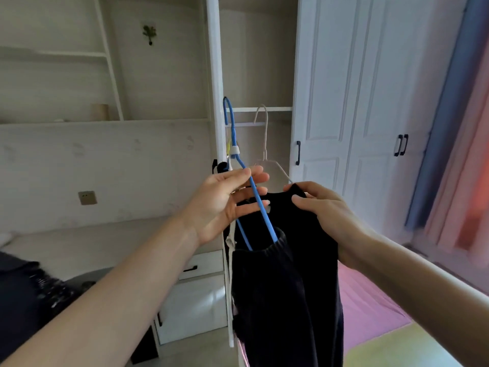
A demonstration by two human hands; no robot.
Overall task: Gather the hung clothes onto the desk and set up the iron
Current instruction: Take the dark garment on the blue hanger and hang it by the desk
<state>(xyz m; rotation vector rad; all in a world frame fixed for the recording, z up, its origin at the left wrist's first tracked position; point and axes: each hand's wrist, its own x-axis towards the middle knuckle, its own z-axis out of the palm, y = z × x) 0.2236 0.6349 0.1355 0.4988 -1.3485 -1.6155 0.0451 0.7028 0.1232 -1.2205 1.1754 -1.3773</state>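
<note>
While both hands reach out, black clothes [285,274]: soft and dark, hanging on a blue hanger [267,221] in front of the wardrobe [214,75].
Right hand [333,215]: its grip pinches the top of the black clothes.
Left hand [222,205]: fingers straight, grip wide, touching the blue hanger.
Wardrobe: open, with a white hanger [264,144] on its rail.

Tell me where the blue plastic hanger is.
Centre of the head view, beside the white wardrobe post: the blue plastic hanger crosses the straight fingers of the left hand, its arm running down into the black knitted garment the right hand pinches.
</note>
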